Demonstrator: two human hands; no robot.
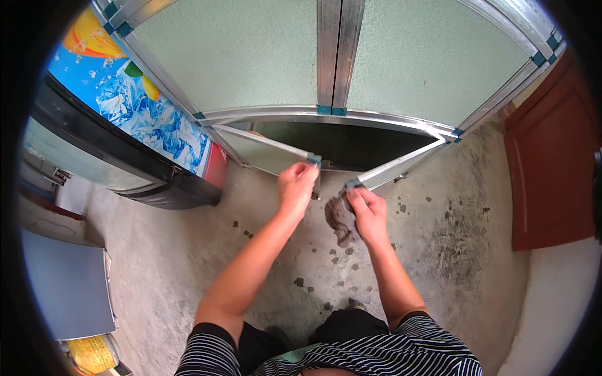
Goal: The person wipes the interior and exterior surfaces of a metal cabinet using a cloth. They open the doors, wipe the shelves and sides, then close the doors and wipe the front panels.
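Observation:
A metal-framed cabinet with pale green textured panels [235,61] stands before me. Its two lower doors are swung partway outward, with a dark interior [367,143] behind them. My left hand [297,185] grips the top corner of the left lower door [263,141], at its teal corner piece. In my right hand [369,209] is a crumpled, grey-brown cloth [342,221] that hangs down from the fingers. The same hand is at the top corner of the right lower door [400,162], touching or nearly touching its teal corner piece. Both upper doors are closed.
A dark-framed display cooler [188,188] with a blue printed side stands to the left. At the right is a red-brown door panel [550,160]. Dark wet spots mark the concrete floor [273,263]. A grey box-like surface [66,282] and yellow roll [91,355] lie lower left.

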